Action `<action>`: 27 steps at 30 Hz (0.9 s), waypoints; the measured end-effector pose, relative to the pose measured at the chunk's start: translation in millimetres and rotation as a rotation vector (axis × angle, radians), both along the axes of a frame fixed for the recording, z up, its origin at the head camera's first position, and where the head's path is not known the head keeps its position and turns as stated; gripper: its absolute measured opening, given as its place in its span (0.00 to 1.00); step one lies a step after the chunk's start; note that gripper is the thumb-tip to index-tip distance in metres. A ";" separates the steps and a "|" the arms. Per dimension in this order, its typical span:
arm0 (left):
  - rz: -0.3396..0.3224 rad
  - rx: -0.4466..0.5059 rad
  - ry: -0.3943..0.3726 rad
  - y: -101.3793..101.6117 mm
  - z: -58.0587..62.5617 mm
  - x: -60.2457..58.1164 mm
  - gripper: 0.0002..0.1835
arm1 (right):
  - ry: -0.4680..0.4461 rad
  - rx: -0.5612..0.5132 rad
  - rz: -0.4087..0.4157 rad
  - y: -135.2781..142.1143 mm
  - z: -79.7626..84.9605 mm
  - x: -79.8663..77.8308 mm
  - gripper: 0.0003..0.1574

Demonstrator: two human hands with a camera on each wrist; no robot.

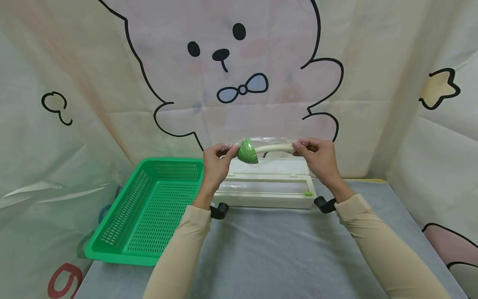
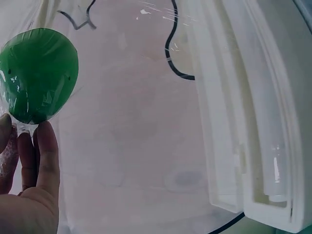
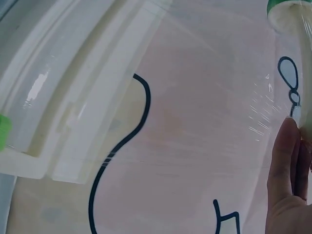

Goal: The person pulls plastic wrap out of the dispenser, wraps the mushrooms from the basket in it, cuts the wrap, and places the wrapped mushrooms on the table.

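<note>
A toy mushroom [image 1: 247,152] with a green cap and a long white stem lies sideways in the air, covered in clear cling film [image 1: 274,140]. My left hand [image 1: 216,168] pinches the film at the cap's top; in the left wrist view its fingertips touch the green cap [image 2: 41,73]. At the other end, my right hand [image 1: 320,160] pinches the film-covered foot of the stem [image 3: 306,73]. Behind and below the mushroom stands a white cling film dispenser [image 1: 265,201], its lid [image 1: 269,167] raised and a film roll [image 1: 265,187] inside.
Left of the dispenser, a green plastic basket [image 1: 157,216] with slotted sides sits on the grey-covered table [image 1: 284,253]. A small green slider [image 1: 308,193] is at the dispenser's right end. A printed cloth backdrop [image 1: 261,116] hangs close behind.
</note>
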State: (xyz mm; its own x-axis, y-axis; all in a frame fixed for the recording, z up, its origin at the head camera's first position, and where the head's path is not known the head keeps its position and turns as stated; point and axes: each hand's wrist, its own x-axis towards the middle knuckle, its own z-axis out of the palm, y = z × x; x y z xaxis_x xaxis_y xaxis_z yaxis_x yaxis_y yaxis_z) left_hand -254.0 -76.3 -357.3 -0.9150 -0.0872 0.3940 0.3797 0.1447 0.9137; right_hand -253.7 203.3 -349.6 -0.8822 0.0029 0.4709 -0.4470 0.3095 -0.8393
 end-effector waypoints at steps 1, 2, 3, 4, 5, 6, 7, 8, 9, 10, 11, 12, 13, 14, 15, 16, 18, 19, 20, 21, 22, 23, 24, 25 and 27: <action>0.000 0.005 0.000 -0.2 2.0 0.2 0.08 | -0.002 -0.010 0.004 -0.2 2.1 0.4 0.13; -0.003 0.010 0.002 -0.4 3.9 0.5 0.09 | -0.002 -0.016 0.007 -0.3 3.9 0.6 0.13; -0.006 0.012 0.004 -0.7 5.7 1.1 0.09 | -0.003 -0.017 0.007 -0.4 5.6 1.1 0.13; -0.002 0.008 0.006 -1.1 7.5 2.0 0.09 | -0.001 -0.014 0.005 -0.6 7.3 1.8 0.13; 0.003 -0.001 0.011 -1.5 9.0 3.1 0.09 | 0.001 -0.004 0.000 -0.8 8.9 2.8 0.13; 0.010 -0.017 0.016 -2.0 10.3 4.5 0.09 | 0.000 0.005 -0.005 -1.1 10.2 4.2 0.13; 0.015 -0.033 0.021 -2.6 11.2 6.2 0.09 | -0.001 0.021 -0.013 -1.4 11.5 6.1 0.13; 0.021 -0.052 0.023 -3.1 11.8 8.3 0.09 | -0.002 0.036 -0.020 -1.5 12.3 8.4 0.14; 0.028 -0.072 0.027 -3.8 12.1 10.6 0.09 | -0.007 0.053 -0.027 -1.5 12.7 11.3 0.14; 0.036 -0.092 0.029 -4.5 11.9 13.3 0.09 | -0.014 0.074 -0.038 -1.2 12.6 14.6 0.14; 0.036 -0.105 0.030 -5.3 11.1 16.1 0.09 | -0.023 0.092 -0.045 -0.8 12.3 18.7 0.15; 0.035 -0.118 0.031 -6.2 10.0 19.7 0.09 | -0.032 0.107 -0.046 -0.2 11.6 23.2 0.15; 0.035 -0.129 0.034 -7.2 8.5 23.4 0.09 | -0.040 0.125 -0.047 0.4 10.5 28.3 0.15; 0.036 -0.138 0.035 -8.3 6.8 27.5 0.09 | -0.049 0.142 -0.044 1.2 9.1 33.5 0.15; 0.037 -0.152 0.038 -9.6 4.9 32.0 0.09 | -0.061 0.155 -0.036 2.1 7.7 39.2 0.15; 0.037 -0.163 0.036 -11.1 2.9 36.9 0.09 | -0.074 0.168 -0.025 3.1 5.8 45.2 0.15; 0.006 -0.159 0.035 -14.5 -1.8 47.2 0.08 | -0.113 0.175 0.014 4.7 1.3 57.5 0.15; -0.014 -0.153 0.028 -16.1 -4.0 52.6 0.08 | -0.139 0.181 0.034 5.4 -1.7 63.1 0.14; -0.031 -0.153 0.013 -17.7 -6.4 58.1 0.08 | -0.157 0.189 0.048 6.3 -5.1 68.3 0.14; -0.047 -0.155 0.000 -18.7 -9.3 63.0 0.08 | -0.171 0.198 0.059 7.0 -8.7 73.3 0.13; -0.062 -0.153 -0.017 -19.3 -12.5 67.8 0.08 | -0.181 0.224 0.061 7.6 -12.5 78.1 0.13; -0.076 -0.155 -0.035 -19.9 -16.2 71.9 0.08 | -0.188 0.247 0.063 8.2 -16.6 82.6 0.13; -0.080 -0.172 -0.059 -20.2 -20.0 76.0 0.08 | -0.181 0.270 0.063 8.5 -20.9 86.5 0.12; -0.076 -0.198 -0.082 -20.5 -24.5 79.3 0.09 | -0.162 0.295 0.060 8.9 -25.6 90.0 0.10; -0.065 -0.249 -0.134 -20.2 -34.8 84.0 0.09 | -0.138 0.324 0.059 9.1 -35.3 96.3 0.09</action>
State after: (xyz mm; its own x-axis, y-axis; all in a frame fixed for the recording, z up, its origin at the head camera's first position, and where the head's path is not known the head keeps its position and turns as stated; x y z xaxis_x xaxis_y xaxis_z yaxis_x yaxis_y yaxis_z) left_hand -170.0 -96.6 -392.1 -0.9607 0.0573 0.2715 0.2740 0.3501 0.8958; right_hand -157.3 212.3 -384.9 -0.9317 -0.1797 0.3157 -0.3614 0.5468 -0.7552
